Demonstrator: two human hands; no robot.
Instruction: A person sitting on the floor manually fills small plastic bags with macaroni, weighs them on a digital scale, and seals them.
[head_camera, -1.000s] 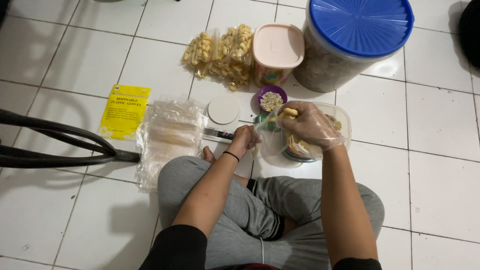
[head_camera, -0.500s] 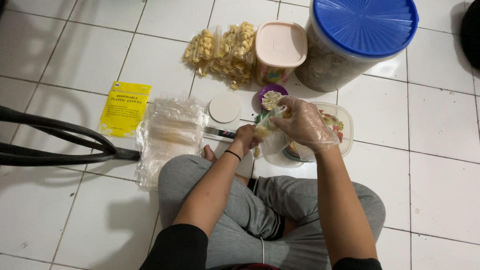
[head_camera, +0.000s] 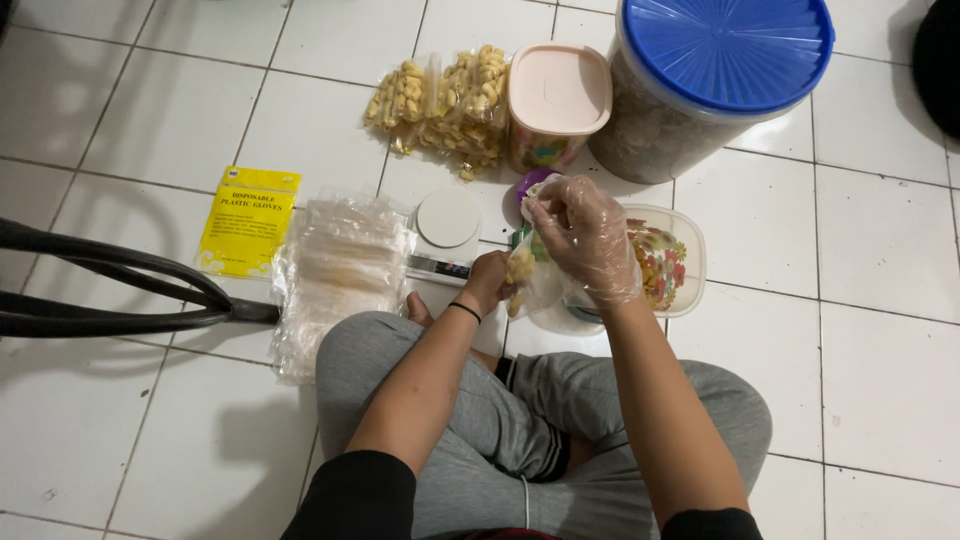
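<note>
Person seated cross-legged on white tiled floor (head_camera: 180, 130); left hand (head_camera: 490, 282), bare, clenched on the lower part of a small clear bag (head_camera: 530, 275) part-filled with pale yellow snack pieces; right hand (head_camera: 585, 235), in a thin clear glove, pinching the bag's open mouth from above. Bag held above the floor, just beside a small white scale (head_camera: 447, 225) and in front of a shallow tub of coloured snacks (head_camera: 665, 265). Judged: bag light, film limp and slippery, contents brittle; best gripped at the gathered neck with the base cupped, not squeezed. Stack of empty bags (head_camera: 335, 275) to the left; blue-lidded tub (head_camera: 725, 50) at the far right.
</note>
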